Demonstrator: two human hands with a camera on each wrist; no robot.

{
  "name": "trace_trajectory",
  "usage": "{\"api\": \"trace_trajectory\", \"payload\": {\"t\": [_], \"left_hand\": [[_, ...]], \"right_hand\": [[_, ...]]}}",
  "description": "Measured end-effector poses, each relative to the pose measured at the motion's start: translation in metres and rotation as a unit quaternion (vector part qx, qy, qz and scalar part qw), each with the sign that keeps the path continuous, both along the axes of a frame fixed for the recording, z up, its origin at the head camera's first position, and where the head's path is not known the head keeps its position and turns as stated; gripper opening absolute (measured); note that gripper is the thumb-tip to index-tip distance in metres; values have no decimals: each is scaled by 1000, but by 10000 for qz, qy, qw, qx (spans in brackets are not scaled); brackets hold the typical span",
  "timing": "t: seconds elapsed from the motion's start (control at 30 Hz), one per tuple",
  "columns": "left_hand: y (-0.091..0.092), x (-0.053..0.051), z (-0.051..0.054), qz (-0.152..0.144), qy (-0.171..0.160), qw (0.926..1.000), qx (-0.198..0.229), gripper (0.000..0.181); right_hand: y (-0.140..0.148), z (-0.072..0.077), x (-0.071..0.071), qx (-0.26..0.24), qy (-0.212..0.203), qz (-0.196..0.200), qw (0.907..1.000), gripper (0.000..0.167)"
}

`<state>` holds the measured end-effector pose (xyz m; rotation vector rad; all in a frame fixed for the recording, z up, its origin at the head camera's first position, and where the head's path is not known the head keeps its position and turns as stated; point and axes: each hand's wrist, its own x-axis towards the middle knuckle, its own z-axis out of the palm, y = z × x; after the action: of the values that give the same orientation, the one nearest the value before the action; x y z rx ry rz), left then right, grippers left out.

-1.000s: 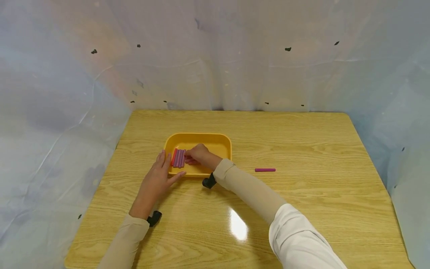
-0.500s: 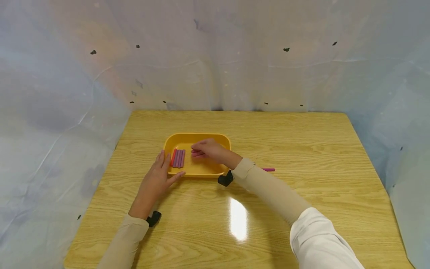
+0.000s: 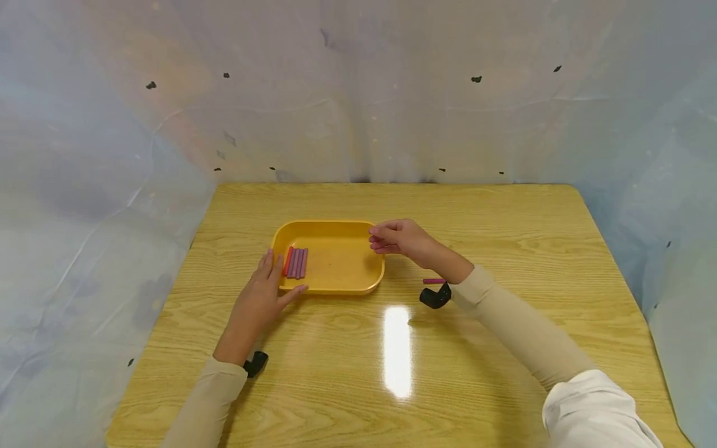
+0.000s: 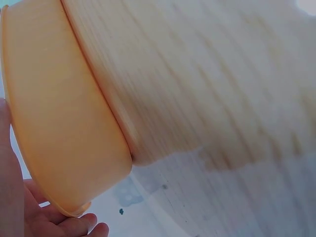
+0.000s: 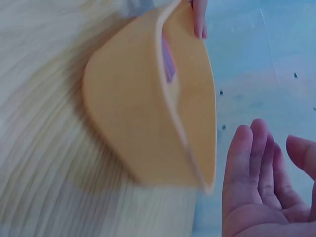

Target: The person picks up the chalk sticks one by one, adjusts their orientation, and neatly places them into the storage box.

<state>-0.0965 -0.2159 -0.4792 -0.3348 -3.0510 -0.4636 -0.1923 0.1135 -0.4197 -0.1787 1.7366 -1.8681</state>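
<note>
In the head view, my left hand grips the near left corner of a yellow tray, its thumb along the front rim. Its fingers also show curled at the tray's rim in the left wrist view. Inside the tray, beside those fingers, several slim purple sticks lie side by side with a red stick at their left. My right hand is over the tray's right rim with nothing visible in it; its fingers are extended and loose in the right wrist view. Part of a magenta stick shows below the right wrist.
The tray stands on a wood-grain table, with the magenta stick to its right. A pale, patterned sheet hangs behind the table and along both sides. Black wrist cameras sit on both wrists.
My right hand has left the purple sticks and moved right, out across the tray to its right rim. The row of sticks and my left hand keep their places.
</note>
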Motion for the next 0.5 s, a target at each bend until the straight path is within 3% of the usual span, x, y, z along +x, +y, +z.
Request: {"api": "trace_trajectory", "payload": {"t": [0.23, 0.5], "left_hand": [[-1, 1, 0, 24, -125, 9999, 3, 97], [-1, 4, 4, 62, -218, 9997, 15, 98]], "right_hand": [[51, 0, 6, 522, 461, -71, 9975, 40], [88, -5, 17, 1238, 914, 109, 9880, 35]]}}
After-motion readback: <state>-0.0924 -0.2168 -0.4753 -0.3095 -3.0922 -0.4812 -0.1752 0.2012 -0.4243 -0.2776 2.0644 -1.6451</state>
